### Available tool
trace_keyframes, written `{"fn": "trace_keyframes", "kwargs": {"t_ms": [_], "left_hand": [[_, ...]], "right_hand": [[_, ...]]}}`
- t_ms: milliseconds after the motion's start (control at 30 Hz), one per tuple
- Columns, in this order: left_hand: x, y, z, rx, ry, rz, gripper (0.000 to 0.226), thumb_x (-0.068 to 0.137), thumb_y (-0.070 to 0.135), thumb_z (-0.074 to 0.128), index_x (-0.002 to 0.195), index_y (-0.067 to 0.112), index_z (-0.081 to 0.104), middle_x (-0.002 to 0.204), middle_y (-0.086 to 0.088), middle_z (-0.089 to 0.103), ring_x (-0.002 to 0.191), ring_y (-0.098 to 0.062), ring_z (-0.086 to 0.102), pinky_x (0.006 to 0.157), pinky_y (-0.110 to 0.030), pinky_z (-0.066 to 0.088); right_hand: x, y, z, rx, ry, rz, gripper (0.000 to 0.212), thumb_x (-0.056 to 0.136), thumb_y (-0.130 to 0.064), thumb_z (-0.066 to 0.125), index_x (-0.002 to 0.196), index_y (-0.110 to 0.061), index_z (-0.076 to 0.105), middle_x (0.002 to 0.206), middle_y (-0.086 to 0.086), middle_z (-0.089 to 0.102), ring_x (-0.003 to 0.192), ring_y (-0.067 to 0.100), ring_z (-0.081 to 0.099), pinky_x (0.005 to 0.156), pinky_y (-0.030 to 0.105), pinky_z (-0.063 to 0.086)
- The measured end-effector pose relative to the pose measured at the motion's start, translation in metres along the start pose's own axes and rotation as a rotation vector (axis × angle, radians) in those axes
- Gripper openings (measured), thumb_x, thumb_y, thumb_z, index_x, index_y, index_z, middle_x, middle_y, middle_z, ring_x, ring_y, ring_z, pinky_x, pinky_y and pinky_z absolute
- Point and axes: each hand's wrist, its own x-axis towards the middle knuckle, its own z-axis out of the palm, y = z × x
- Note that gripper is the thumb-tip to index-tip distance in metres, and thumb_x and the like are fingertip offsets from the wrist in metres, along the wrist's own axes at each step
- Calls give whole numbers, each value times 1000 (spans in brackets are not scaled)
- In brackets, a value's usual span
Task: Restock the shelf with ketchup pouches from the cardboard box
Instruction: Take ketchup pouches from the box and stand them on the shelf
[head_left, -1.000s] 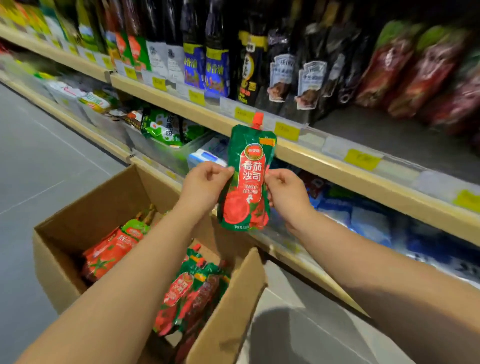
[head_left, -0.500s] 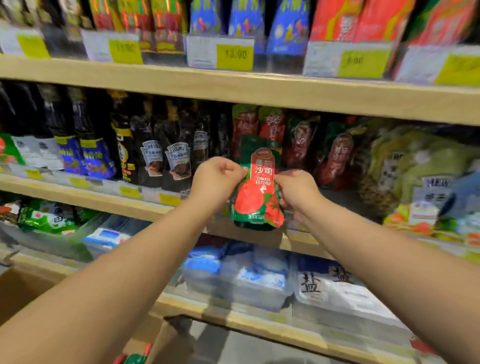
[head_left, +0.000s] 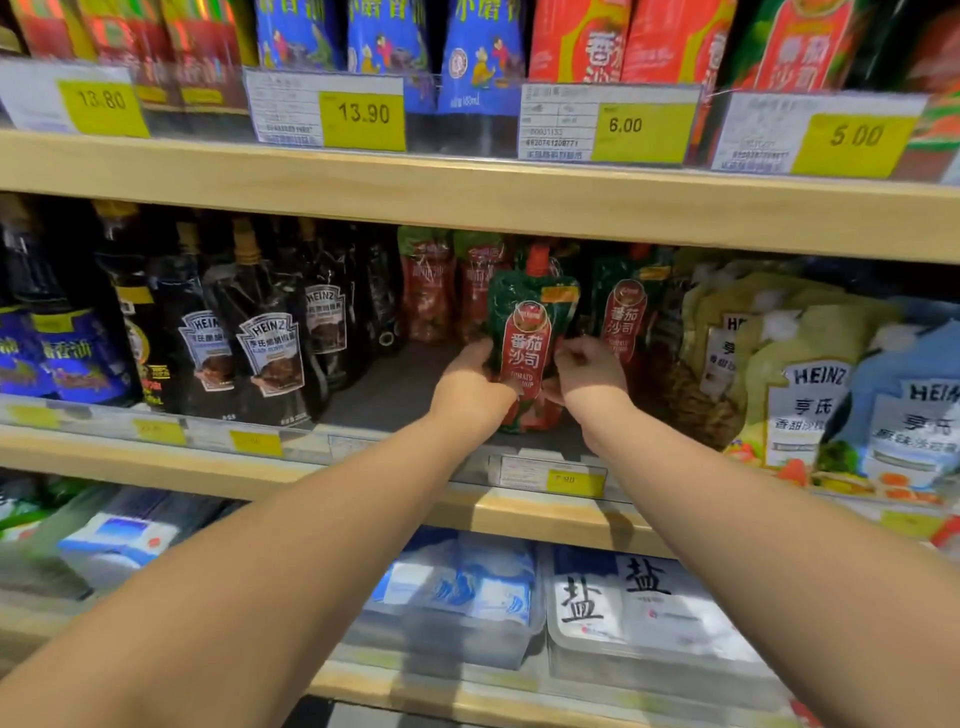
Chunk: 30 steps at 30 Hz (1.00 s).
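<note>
Bright warm light, dim shelf recesses, soft blur, bowed edges.

Moved ketchup pouch (head_left: 530, 338) from over cardboard box into middle shelf (head_left: 156, 465) bay, frame centre, beside matching pouch (head_left: 626, 317). Pushed left hand (head_left: 470, 387), right hand (head_left: 589, 376) further in. Lost cardboard box from view.

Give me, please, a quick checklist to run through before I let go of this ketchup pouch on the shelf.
1. The ketchup pouch is upright, label facing out: ok.
2. The left hand and right hand both hold its sides: ok.
3. Its bottom rests on the shelf: cannot tell from this angle.
4. Bare shelf space to its left: ok.
5. A matching pouch stands just to its right: ok.
</note>
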Motion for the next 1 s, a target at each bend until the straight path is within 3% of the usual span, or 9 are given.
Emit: {"fn": "trace_keyframes", "kwargs": {"t_ms": [67,167,267,367,433,500,633,833,1000], "left_hand": [[-3,-2,2,-23,21,25,65,78,17,69,137,15,42,122,-1,59,114,-19,55,93,-26,44],[-8,-3,1,21,54,80,48,76,16,69,122,17,57,83,25,53,81,-1,57,65,-11,41],[-6,-6,-2,127,78,90,35,75,16,67,110,18,62,70,26,49,63,12,48,53,-5,37],[-4,-8,-1,283,0,18,29,75,23,63,103,15,60,90,2,64,76,-13,62,66,-23,52],[2,-5,2,358,-27,-17,29,77,26,59,103,14,61,106,-10,65,90,-28,63,79,-35,54],[10,0,6,379,-28,-54,29,82,27,55,105,10,61,112,-15,64,96,-33,62,83,-37,52],[29,5,15,452,-98,-24,32,84,31,54,108,10,61,115,-14,65,103,-33,61,85,-36,51],[44,-1,28,446,-111,55,32,91,27,44,116,13,59,124,-12,61,111,-31,57,91,-33,45],[55,-10,37,377,-169,107,31,92,22,42,118,16,59,124,-11,62,112,-29,56,86,-26,39]], "right_hand": [[-1,2,-1,34,8,7,12,94,-17,44,99,-17,56,109,14,65,95,34,65,90,50,52],[-3,3,0,82,84,87,20,93,-14,41,77,-21,49,99,10,60,100,36,62,93,50,51],[-1,4,2,-2,36,148,17,92,-12,38,87,-14,54,109,16,62,104,36,61,94,50,50],[3,9,5,-57,-27,169,26,93,-10,36,109,-7,56,116,19,62,96,29,58,96,47,49],[6,10,7,-100,-57,157,35,92,-10,36,123,-6,53,115,15,61,96,25,56,95,41,49],[10,10,8,-96,-77,137,41,91,-10,36,130,-9,48,124,17,58,106,31,58,97,44,48],[24,8,8,-57,-59,118,39,89,-13,38,127,-12,48,128,17,56,116,35,54,101,47,45],[38,11,6,-56,-75,88,28,89,-14,41,113,-13,56,123,12,60,115,32,54,103,46,43],[50,13,6,-81,-105,87,37,91,-22,41,126,-16,54,129,9,58,117,31,52,103,45,43]]}}
